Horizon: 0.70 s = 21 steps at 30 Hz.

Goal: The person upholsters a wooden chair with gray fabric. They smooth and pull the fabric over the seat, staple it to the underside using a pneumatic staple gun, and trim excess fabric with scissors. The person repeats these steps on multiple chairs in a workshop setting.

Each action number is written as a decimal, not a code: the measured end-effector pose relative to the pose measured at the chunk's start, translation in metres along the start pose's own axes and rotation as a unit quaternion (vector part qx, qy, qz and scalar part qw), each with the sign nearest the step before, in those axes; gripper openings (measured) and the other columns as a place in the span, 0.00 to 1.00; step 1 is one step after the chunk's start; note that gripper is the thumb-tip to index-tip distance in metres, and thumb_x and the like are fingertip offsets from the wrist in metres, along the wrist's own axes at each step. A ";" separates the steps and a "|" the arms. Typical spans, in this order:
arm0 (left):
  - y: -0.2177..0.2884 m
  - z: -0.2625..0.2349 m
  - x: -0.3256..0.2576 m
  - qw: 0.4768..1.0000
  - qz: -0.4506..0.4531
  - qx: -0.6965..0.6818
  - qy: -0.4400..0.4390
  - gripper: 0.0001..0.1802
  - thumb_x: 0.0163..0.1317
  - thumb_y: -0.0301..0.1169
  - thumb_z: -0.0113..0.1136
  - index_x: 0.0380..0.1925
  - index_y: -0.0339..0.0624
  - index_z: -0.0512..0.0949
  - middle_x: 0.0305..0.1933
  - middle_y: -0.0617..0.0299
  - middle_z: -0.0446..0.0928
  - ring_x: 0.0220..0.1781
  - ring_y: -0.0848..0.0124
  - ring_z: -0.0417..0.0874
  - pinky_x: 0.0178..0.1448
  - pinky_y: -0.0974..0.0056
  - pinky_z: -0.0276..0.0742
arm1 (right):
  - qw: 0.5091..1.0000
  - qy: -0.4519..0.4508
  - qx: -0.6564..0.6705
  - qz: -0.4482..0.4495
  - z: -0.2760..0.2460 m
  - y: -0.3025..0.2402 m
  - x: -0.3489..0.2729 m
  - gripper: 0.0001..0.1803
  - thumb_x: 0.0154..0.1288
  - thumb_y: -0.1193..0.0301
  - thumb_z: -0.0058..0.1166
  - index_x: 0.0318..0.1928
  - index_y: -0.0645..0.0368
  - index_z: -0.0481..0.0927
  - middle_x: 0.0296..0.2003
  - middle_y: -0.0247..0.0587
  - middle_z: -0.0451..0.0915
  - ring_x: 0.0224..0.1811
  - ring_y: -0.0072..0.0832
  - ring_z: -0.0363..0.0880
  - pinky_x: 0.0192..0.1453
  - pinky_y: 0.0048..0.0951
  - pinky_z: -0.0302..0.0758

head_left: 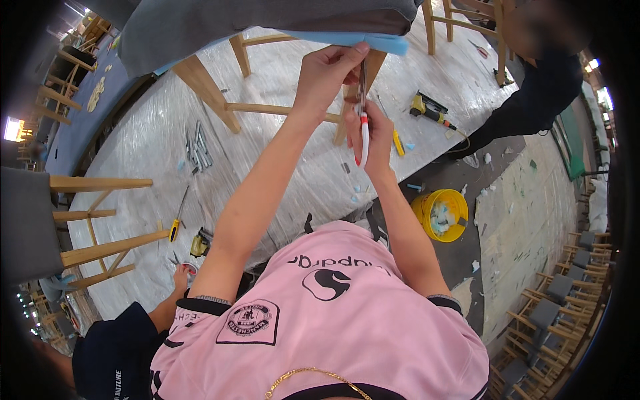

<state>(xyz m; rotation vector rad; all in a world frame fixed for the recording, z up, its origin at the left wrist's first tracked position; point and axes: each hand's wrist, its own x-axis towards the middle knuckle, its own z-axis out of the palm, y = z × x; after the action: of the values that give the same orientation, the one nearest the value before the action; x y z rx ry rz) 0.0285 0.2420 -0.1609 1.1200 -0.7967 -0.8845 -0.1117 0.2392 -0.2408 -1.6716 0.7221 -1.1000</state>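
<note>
Right hand (371,133) clamped around red-and-white cutter (363,133); left hand (328,70) fingertips pinched on blue foam strip (380,43) at chair's seat edge.

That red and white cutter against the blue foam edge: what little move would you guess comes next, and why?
Probably a short pull of the cutter along the blue foam. The right hand grips its handle with the blade end up at the foam's edge under the grey chair seat, while the left hand pinches the foam right beside it.
</note>
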 end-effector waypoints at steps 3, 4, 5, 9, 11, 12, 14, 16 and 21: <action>-0.001 0.012 0.002 1.000 0.007 -0.005 0.017 0.20 0.61 0.48 0.75 0.31 0.40 0.86 0.28 0.65 0.81 0.29 0.77 0.79 0.39 0.68 0.77 | 0.998 0.009 0.029 0.053 -0.012 0.002 -0.024 0.20 0.74 0.59 0.61 0.51 0.65 0.81 0.21 0.30 0.73 0.18 0.14 0.69 0.23 0.21 0.66; -0.001 0.016 0.002 1.000 0.005 -0.011 0.027 0.19 0.61 0.47 0.75 0.31 0.40 0.86 0.28 0.66 0.81 0.28 0.77 0.78 0.39 0.68 0.77 | 0.995 0.024 0.076 0.060 -0.013 0.009 -0.028 0.22 0.76 0.56 0.57 0.51 0.66 0.80 0.19 0.29 0.72 0.14 0.16 0.70 0.20 0.21 0.66; -0.001 0.019 0.002 0.999 0.003 -0.016 0.037 0.19 0.61 0.46 0.74 0.31 0.40 0.86 0.29 0.66 0.81 0.28 0.77 0.78 0.39 0.68 0.76 | 0.994 0.033 0.086 0.066 -0.016 0.013 -0.032 0.23 0.77 0.56 0.56 0.51 0.67 0.80 0.19 0.28 0.71 0.14 0.16 0.69 0.20 0.21 0.66; -0.017 0.018 0.000 1.000 -0.019 0.009 0.015 0.16 0.63 0.42 0.73 0.32 0.39 0.85 0.29 0.65 0.81 0.28 0.78 0.77 0.38 0.69 0.74 | 0.988 0.063 0.114 0.088 -0.028 0.017 -0.050 0.23 0.79 0.57 0.53 0.56 0.67 0.76 0.23 0.31 0.73 0.16 0.17 0.71 0.21 0.22 0.66; -0.039 0.012 -0.016 0.992 -0.060 0.108 -0.023 0.14 0.63 0.40 0.72 0.33 0.39 0.85 0.29 0.64 0.82 0.30 0.78 0.78 0.38 0.69 0.73 | 0.982 0.120 0.120 0.087 -0.029 0.021 -0.056 0.23 0.79 0.58 0.53 0.58 0.67 0.73 0.26 0.33 0.74 0.19 0.18 0.73 0.23 0.22 0.68; -0.055 0.008 -0.028 0.980 -0.099 0.160 -0.069 0.14 0.64 0.40 0.71 0.33 0.39 0.85 0.29 0.64 0.82 0.31 0.79 0.78 0.38 0.69 0.74 | 0.976 0.128 0.135 0.111 -0.032 0.029 -0.061 0.24 0.77 0.63 0.57 0.62 0.66 0.70 0.32 0.35 0.75 0.25 0.20 0.77 0.27 0.22 0.73; -0.127 -0.010 -0.051 0.970 -0.104 0.169 -0.142 0.13 0.66 0.37 0.68 0.33 0.36 0.87 0.29 0.65 0.84 0.32 0.79 0.80 0.37 0.69 0.75 | 0.980 0.163 0.098 0.060 -0.033 0.043 -0.068 0.25 0.74 0.67 0.60 0.64 0.66 0.69 0.34 0.35 0.75 0.28 0.20 0.78 0.30 0.23 0.75; -0.145 -0.001 -0.077 0.955 -0.118 0.184 -0.198 0.13 0.67 0.36 0.65 0.34 0.34 0.87 0.29 0.63 0.84 0.32 0.79 0.81 0.39 0.68 0.78 | 0.980 0.160 0.094 0.070 -0.046 0.057 -0.073 0.27 0.71 0.71 0.62 0.65 0.66 0.68 0.37 0.36 0.75 0.30 0.22 0.80 0.34 0.24 0.77; -0.111 0.017 -0.082 0.866 -0.081 0.362 -0.335 0.12 0.66 0.36 0.65 0.41 0.39 0.87 0.41 0.58 0.87 0.45 0.69 0.86 0.49 0.63 0.80 | 0.961 0.101 0.164 0.198 -0.095 0.074 -0.114 0.27 0.70 0.74 0.62 0.65 0.65 0.68 0.38 0.37 0.76 0.32 0.24 0.81 0.36 0.27 0.79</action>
<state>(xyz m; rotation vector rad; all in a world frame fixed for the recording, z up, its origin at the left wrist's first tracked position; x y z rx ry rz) -0.0421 0.2874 -0.2710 1.5626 -1.7312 -1.1806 -0.2425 0.2717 -0.3364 -1.0870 0.9040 -1.0422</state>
